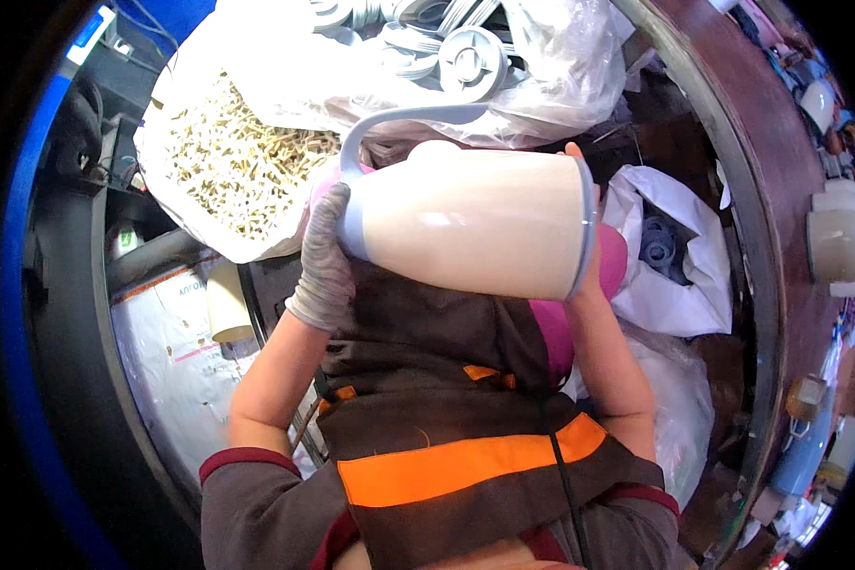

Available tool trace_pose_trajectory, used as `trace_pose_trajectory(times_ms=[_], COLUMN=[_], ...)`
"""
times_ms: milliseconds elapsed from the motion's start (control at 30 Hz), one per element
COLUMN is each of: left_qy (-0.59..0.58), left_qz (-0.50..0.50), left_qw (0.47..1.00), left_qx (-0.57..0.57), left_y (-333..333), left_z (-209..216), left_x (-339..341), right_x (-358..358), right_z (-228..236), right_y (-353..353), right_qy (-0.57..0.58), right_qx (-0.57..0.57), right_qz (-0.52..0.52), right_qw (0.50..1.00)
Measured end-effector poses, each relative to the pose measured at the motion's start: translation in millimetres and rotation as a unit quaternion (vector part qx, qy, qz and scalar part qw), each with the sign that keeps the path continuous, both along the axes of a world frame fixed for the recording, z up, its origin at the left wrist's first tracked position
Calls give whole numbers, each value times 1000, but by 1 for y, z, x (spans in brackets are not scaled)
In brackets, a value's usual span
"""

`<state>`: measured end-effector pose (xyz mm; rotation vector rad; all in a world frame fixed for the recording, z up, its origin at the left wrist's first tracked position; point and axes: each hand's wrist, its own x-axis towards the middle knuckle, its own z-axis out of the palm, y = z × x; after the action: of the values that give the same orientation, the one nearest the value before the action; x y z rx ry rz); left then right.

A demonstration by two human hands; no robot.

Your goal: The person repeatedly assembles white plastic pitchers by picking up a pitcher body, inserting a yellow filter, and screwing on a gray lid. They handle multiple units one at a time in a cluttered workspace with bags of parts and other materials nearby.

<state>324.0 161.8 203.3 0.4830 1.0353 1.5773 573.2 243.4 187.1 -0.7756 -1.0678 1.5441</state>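
A cream jug [475, 223] with a grey-blue collar and base rim lies on its side in front of me, held between both hands. Its curved grey-blue handle [389, 116] points up and away. My left hand [323, 261], in a pale striped glove, grips the collar end, its fingers partly hidden behind the jug. The bare right hand [591, 275] is closed round the base end; one fingertip shows above the rim and the other fingers are mostly hidden.
At the far left is a white bag [188, 223] full of small yellowish screw-like pieces. Beyond the jug, a clear plastic bag [560, 71] holds grey lids [470, 62]. To the right, a white bag [703, 304] holds blue-grey rings [658, 242], beside a dark curved ledge [755, 142].
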Motion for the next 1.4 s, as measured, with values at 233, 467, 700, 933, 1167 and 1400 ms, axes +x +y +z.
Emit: trace_pose_trajectory(times_ms=[233, 467, 700, 933, 1167, 1400], left_qy=[-91, -47, -42, -68, 168, 359], left_qz=[3, -28, -44, -127, -341, 161], left_qw=[994, 994, 995, 988, 924, 919], left_qx=[-59, -91, -80, -63, 47, -20], left_y=[3, -3, -3, -4, 20, -18], left_z=[-27, -17, -10, 1, 52, -4], left_x=[-14, 2, 7, 8, 17, -113], right_x=[29, 46, 22, 37, 27, 102], right_z=[8, -10, 36, 8, 102, 139], right_y=[-7, -11, 6, 14, -24, -24], right_qy=[-140, -88, -168, -9, -297, -14], right_qx=[102, 97, 150, -146, -11, 261], right_qz=[9, -48, 23, 77, 271, -47], right_qw=[985, 990, 974, 986, 916, 964])
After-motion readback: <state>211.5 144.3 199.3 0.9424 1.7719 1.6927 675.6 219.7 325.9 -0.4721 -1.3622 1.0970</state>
